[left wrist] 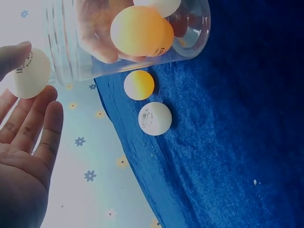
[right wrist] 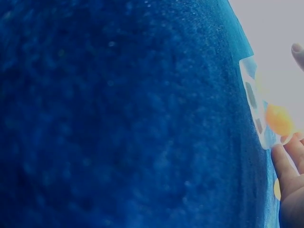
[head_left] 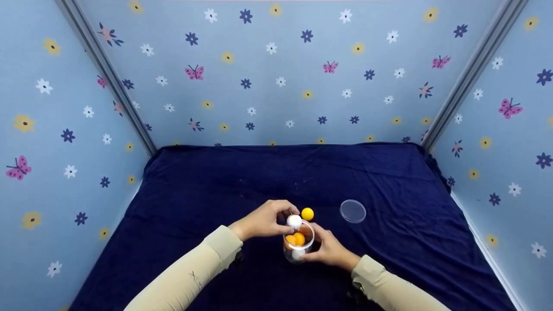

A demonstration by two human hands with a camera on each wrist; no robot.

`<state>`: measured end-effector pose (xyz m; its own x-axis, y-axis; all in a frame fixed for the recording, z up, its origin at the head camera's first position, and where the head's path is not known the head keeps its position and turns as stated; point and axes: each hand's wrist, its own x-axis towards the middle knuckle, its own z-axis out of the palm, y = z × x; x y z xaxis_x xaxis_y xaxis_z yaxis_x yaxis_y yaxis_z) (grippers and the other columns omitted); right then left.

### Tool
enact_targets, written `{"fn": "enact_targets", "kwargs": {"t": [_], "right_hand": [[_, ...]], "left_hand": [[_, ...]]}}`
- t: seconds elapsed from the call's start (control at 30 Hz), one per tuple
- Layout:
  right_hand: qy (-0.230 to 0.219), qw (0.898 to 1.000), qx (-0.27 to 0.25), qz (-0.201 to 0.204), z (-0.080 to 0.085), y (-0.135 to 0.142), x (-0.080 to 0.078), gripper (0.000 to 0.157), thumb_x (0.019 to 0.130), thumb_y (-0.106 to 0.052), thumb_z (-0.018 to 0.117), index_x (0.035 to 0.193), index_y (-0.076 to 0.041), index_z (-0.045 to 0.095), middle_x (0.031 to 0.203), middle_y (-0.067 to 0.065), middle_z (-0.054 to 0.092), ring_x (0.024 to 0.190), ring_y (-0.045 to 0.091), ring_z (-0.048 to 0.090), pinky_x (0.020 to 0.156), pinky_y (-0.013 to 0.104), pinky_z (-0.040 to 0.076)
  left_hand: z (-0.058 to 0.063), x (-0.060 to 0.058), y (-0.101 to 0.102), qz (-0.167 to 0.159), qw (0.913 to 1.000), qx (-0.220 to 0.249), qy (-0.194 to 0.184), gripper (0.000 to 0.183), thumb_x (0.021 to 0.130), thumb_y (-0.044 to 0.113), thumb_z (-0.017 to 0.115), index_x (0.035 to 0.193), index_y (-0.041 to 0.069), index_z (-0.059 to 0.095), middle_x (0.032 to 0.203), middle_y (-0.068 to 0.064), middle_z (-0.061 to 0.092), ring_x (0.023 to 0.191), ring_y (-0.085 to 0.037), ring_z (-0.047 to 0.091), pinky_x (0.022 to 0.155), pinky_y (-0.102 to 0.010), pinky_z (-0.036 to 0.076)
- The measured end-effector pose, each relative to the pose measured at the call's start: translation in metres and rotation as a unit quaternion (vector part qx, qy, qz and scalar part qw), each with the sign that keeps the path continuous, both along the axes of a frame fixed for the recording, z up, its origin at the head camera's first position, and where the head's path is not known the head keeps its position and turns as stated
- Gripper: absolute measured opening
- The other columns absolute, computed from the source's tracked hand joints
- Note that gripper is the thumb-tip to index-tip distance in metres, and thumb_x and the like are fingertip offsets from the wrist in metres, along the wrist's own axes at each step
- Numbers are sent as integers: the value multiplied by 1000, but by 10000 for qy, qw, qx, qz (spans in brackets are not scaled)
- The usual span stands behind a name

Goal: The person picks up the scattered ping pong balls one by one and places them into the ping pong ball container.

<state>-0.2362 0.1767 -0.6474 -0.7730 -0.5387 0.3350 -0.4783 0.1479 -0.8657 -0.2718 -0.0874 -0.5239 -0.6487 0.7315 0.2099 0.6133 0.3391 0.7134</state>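
My left hand (head_left: 268, 218) pinches a white table tennis ball (head_left: 294, 221) between thumb and fingers, right over the mouth of a clear plastic jar (left wrist: 66, 33). Printing shows on that ball in the left wrist view. Around the jar's side curls my right hand (head_left: 330, 249), steadying it upright on the cloth. Inside sit orange balls (head_left: 299, 238) and a white ball (head_left: 298, 254). Behind the jar lie a loose orange-yellow ball (head_left: 307, 214) and another white ball (left wrist: 155, 118), which the left hand and its ball hide in the head view.
A clear round lid (head_left: 353, 211) lies flat on the dark blue cloth (head_left: 207, 181), right of and beyond the jar. Flower-patterned walls (head_left: 293, 56) with grey metal posts (head_left: 108, 73) enclose the table at the back and both sides.
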Motion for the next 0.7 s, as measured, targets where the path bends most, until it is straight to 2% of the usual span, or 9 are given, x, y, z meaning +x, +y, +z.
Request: {"fn": "enact_targets", "kwargs": {"t": [0.1,0.27,0.37,0.5,0.6,0.7], "right_hand": [[-17,10000,-26,33,-1,0,0,82,74,3,96,146,6,57,134,28,73,119,47,72,106,39,60],[-156,9998,-70,117,-2,2,0,83,76,-3,98,149,-1,57,138,20,73,124,36,73,108,39,59],[-211,9996,-88,136,-2,3,0,82,78,-7,98,149,-3,57,138,18,74,124,28,73,108,36,59],[-239,9996,-79,148,-2,3,0,84,79,-10,98,151,-3,56,139,17,73,126,25,72,110,39,59],[-275,9995,-47,122,-2,3,-1,84,79,-11,98,151,-3,56,139,17,73,126,25,72,110,41,59],[-282,9996,-32,96,-1,3,-1,82,79,-11,98,149,-4,57,138,16,73,126,25,72,109,39,59]], "left_hand": [[-1,0,1,-59,10000,15,-10,36,90,7,87,123,3,73,112,-11,77,97,-18,71,88,-47,66],[-2,1,2,-141,9998,74,99,33,89,6,88,119,4,74,110,-10,78,96,-16,70,87,-49,66],[-4,2,1,-186,9996,29,210,31,89,9,88,117,6,75,107,-8,79,95,-13,69,86,-43,66],[-5,2,1,-256,9990,-161,333,32,88,11,89,117,7,77,109,-5,80,94,-13,68,86,-33,63],[-4,1,1,-320,9981,-370,383,35,88,13,89,121,8,78,115,-3,80,96,-14,69,87,-30,61],[-4,1,1,-375,9970,-566,360,37,90,14,88,124,9,78,120,-2,80,99,-14,69,89,-31,61]]}}
